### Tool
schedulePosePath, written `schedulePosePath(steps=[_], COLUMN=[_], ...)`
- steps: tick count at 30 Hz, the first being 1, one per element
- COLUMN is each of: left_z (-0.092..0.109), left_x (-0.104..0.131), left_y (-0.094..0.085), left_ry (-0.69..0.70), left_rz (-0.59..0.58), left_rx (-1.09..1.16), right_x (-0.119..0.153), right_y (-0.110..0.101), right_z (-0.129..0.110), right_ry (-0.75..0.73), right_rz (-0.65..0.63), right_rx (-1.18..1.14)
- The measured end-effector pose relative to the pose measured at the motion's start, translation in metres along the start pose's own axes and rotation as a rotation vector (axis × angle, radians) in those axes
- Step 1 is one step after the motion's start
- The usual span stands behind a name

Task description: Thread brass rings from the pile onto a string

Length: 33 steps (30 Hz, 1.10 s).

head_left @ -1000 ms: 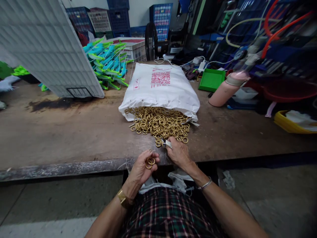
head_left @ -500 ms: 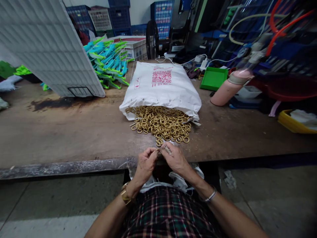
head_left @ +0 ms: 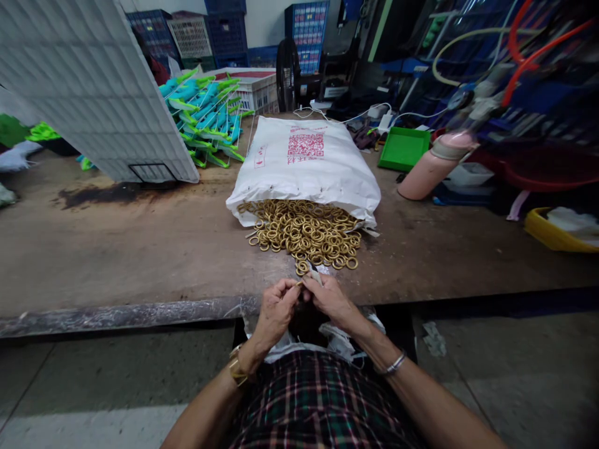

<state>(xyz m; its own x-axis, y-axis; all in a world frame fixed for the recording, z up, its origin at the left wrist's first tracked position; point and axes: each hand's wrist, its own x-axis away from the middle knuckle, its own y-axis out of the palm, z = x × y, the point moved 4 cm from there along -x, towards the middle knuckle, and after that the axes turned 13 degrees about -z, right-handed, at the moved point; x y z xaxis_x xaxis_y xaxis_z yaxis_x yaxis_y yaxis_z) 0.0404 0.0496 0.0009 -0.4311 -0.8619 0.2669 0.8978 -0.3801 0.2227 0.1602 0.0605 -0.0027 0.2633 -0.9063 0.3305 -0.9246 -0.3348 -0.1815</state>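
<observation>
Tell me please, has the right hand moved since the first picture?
Yes: the right hand has drawn back, farther from the white bag, and slightly to the left.

on the brown table (head_left: pixel 116 255) there lies a white sack (head_left: pixel 299 171), and gold-coloured rings (head_left: pixel 309 234) spread out from its open mouth. to the sack's right, there are also a green tray (head_left: pixel 405 147) and a pink bottle (head_left: pixel 418 174).

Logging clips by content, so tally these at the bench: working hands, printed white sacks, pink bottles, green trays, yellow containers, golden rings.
Left hand, right hand: 2
Printed white sack: 1
Pink bottle: 1
Green tray: 1
Yellow container: 1
Golden rings: heaped, uncountable
Total without rings: 6
</observation>
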Motion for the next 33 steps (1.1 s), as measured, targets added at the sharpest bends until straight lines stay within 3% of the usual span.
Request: schedulePosePath(steps=[7, 11, 16, 24, 33], left_z=[-0.003, -0.004, -0.007, -0.005, -0.006], left_x=[-0.001, 0.000, 0.001, 0.002, 0.002], left_y=[-0.001, 0.000, 0.000, 0.000, -0.001], left_ry=[-0.053, -0.055, -0.026, -0.013, -0.006], left_rz=[-0.068, -0.082, -0.056, -0.030, -0.003], left_rx=[0.044, 0.088, 0.127, 0.133, 0.102], right_x=[0.002, 0.001, 0.003, 0.011, 0.012], right_y=[0.000, 0.001, -0.003, 0.006, 0.010], right_z=[-0.009, -0.006, -0.008, -0.006, -0.010], right_ry=[-0.144, -0.134, -0.139, -0.085, -0.048], right_rz=[0.061, 0.020, 0.113, -0.014, -0.050], right_rx=[0.134, 0.076, 0.257, 0.733, 0.832])
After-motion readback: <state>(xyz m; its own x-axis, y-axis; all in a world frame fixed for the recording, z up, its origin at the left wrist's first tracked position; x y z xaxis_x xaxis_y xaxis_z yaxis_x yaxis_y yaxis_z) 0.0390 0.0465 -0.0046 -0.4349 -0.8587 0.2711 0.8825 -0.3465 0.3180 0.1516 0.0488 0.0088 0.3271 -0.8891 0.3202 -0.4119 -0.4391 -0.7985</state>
